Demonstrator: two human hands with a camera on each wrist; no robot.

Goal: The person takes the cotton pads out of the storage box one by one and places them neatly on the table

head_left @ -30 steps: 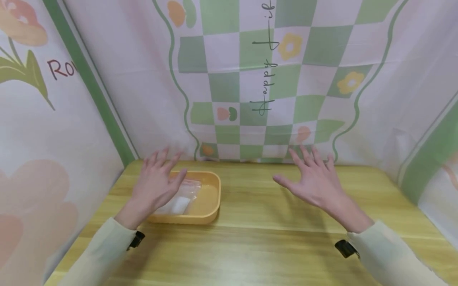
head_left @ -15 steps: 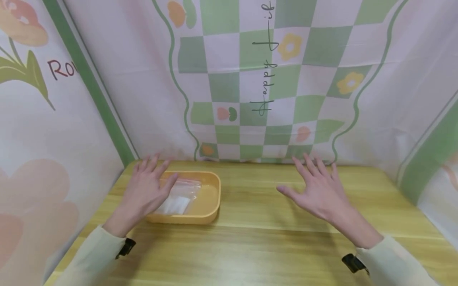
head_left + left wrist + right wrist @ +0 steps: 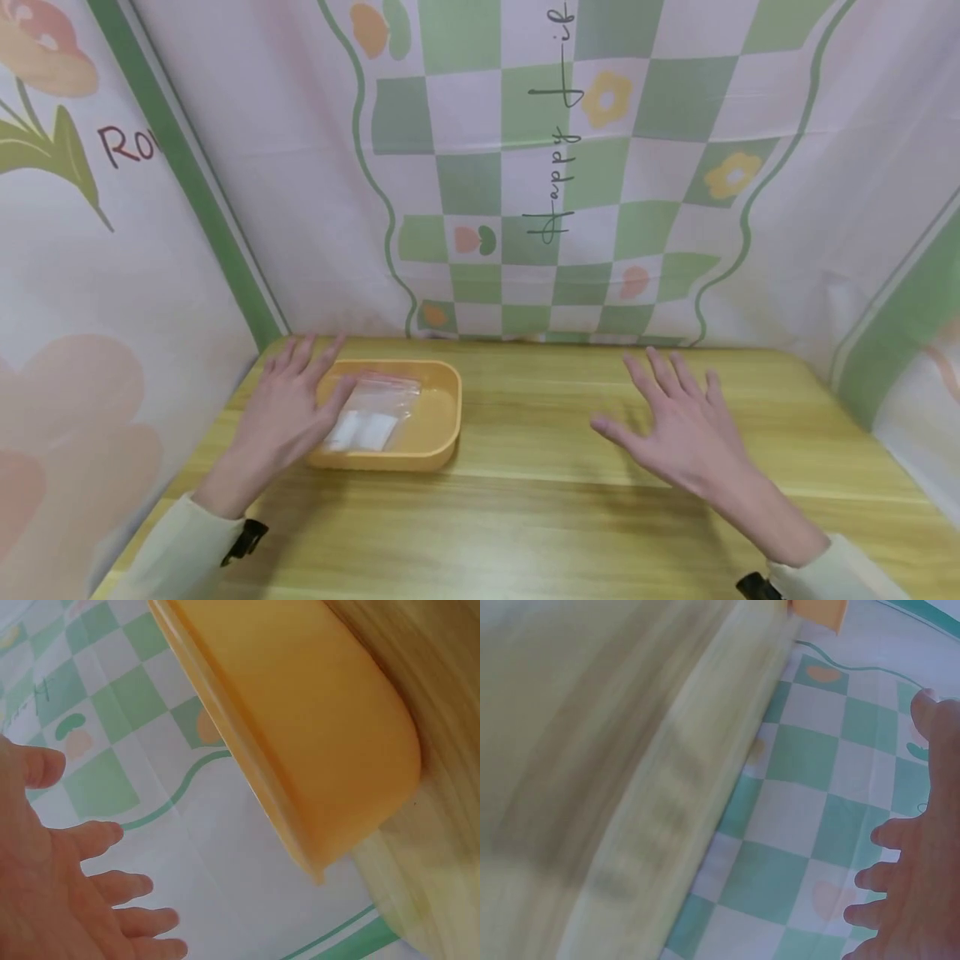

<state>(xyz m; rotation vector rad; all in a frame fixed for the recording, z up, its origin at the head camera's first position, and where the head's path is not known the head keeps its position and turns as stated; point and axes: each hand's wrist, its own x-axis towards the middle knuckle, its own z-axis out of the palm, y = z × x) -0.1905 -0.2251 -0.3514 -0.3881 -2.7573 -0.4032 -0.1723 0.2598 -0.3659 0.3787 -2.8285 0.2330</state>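
- Hovering by the left end of the yellow tray [image 3: 437, 417]: left hand [image 3: 279, 417], fingers spread, holding nothing.
- Clear bag [image 3: 386, 402], pink strip [image 3: 390, 382] along far edge, white patches [image 3: 377, 432] nearer: lies inside tray, toward its left.
- Tray: on wooden table [image 3: 517, 533], left of centre.
- Right hand [image 3: 693, 437]: raised above table, well apart from tray; fingers spread, holding nothing.

Tray [image 3: 446, 412] solid yellow-orange. Bag [image 3: 385, 399] clear, pink strip [image 3: 390, 382], white contents [image 3: 377, 432]. Table [image 3: 525, 525] yellowish wood grain. Back cloth [image 3: 468, 183] green-white checks, yellow flowers [image 3: 607, 99]. Sleeves [image 3: 176, 546] cream.
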